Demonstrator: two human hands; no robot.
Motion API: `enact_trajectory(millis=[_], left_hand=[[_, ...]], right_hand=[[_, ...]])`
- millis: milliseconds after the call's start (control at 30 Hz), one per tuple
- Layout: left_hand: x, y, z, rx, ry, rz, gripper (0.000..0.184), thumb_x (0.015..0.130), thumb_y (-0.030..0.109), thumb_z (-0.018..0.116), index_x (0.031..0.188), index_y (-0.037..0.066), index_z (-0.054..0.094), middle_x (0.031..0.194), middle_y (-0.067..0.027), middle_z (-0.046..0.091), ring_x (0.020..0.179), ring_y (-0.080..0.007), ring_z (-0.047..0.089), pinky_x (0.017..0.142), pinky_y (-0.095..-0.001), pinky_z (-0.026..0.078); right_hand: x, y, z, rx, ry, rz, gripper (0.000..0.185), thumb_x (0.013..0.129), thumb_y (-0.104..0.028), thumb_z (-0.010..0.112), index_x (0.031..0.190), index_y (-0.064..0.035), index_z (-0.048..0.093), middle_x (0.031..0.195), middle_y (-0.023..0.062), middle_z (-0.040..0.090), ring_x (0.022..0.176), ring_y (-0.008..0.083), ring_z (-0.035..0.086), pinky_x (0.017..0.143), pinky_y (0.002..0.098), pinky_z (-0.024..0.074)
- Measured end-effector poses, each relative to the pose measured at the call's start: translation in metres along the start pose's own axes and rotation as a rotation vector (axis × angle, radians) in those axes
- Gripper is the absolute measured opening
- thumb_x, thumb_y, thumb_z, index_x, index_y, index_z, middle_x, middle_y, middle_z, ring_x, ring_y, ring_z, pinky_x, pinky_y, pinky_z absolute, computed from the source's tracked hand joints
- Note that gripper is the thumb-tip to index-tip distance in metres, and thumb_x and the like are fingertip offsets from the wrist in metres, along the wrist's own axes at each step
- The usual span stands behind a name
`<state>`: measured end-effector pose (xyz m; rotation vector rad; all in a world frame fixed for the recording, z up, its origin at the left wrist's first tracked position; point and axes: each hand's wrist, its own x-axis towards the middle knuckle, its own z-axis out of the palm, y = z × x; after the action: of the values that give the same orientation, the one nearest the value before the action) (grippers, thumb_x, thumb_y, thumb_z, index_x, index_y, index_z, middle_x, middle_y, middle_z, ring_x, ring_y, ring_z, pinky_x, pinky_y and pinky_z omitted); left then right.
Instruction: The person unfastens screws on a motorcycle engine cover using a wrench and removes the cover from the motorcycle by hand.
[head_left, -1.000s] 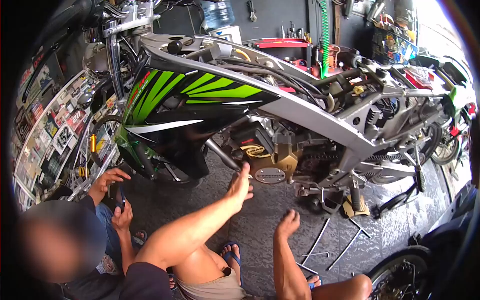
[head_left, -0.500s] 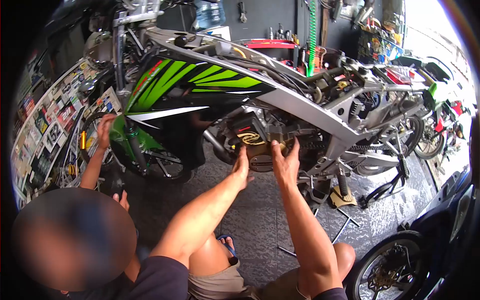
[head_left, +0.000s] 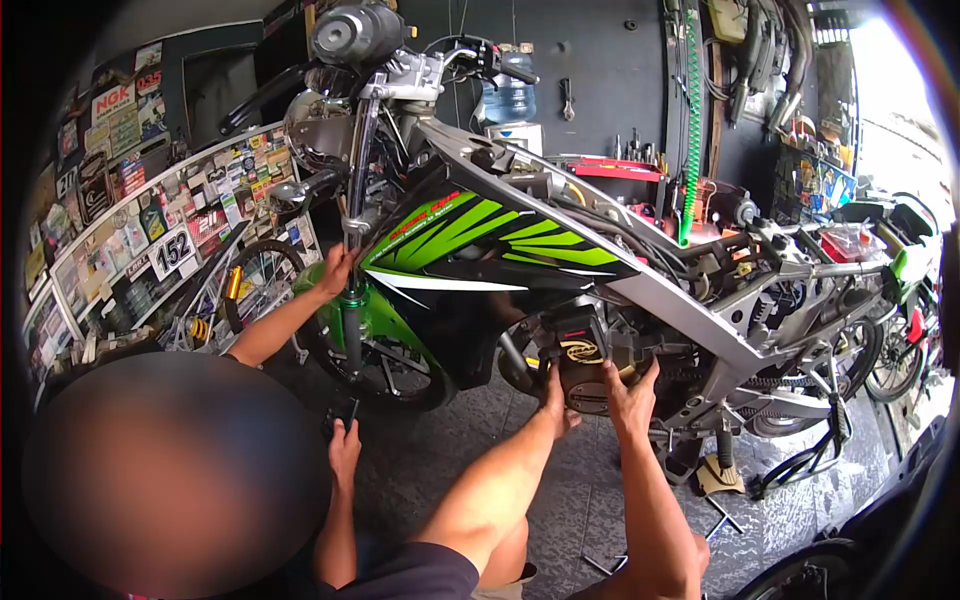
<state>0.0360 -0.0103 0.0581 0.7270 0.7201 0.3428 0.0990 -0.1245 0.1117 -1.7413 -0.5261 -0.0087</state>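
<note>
I'm seeing the engine cover sitting between both hands, its oval plate running roughly nine to three. From the left hand it's lying toward three o'clock, from the right hand toward ten; neither is clearly nearer. The right is spreading thumb from fingers; the left's partly hidden grip I cannot tell.

We see green stripes and 1 white streak on the black fairing, a green front fender, a silver frame, and black 152 on a white plate.
</note>
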Motion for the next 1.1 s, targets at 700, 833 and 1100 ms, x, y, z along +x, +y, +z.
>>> enact_trajectory(millis=[700,833,1100], left_hand=[[0.001,-0.012,0.015,-0.262,0.133,0.053,0.1,0.068,0.089,0.04,0.134,0.014,0.049,0.133,-0.0054,0.052,0.129,-0.0202,0.043,0.113,-0.0421,0.022],[0.02,-0.016,0.004,-0.254,0.067,0.052,0.098,0.071,0.087,0.037,0.134,0.013,0.049,0.132,-0.0052,0.053,0.129,-0.0208,0.043,0.113,-0.0429,0.021],[0.018,-0.018,-0.001,-0.236,0.084,0.059,0.096,0.075,0.084,0.037,0.137,0.011,0.045,0.136,-0.0072,0.049,0.132,-0.0247,0.04,0.113,-0.0455,0.022]], right_hand=[[-0.001,0.001,0.003,-0.047,0.085,0.088,0.091,0.073,-0.045,0.075,0.141,-0.0024,0.033,0.119,0.0287,0.059,0.113,0.0417,0.056,0.096,0.0431,0.0439],[-0.001,-0.003,-0.002,-0.07,0.037,0.132,0.092,0.073,-0.048,0.074,0.141,-0.0021,0.032,0.121,0.0289,0.057,0.116,0.0411,0.055,0.098,0.0431,0.0431],[0.007,-0.011,-0.034,-0.295,-0.225,0.047,0.077,0.081,-0.039,0.069,0.138,0.0023,0.038,0.107,0.028,0.064,0.103,0.0426,0.061,0.089,0.0455,0.0486]])
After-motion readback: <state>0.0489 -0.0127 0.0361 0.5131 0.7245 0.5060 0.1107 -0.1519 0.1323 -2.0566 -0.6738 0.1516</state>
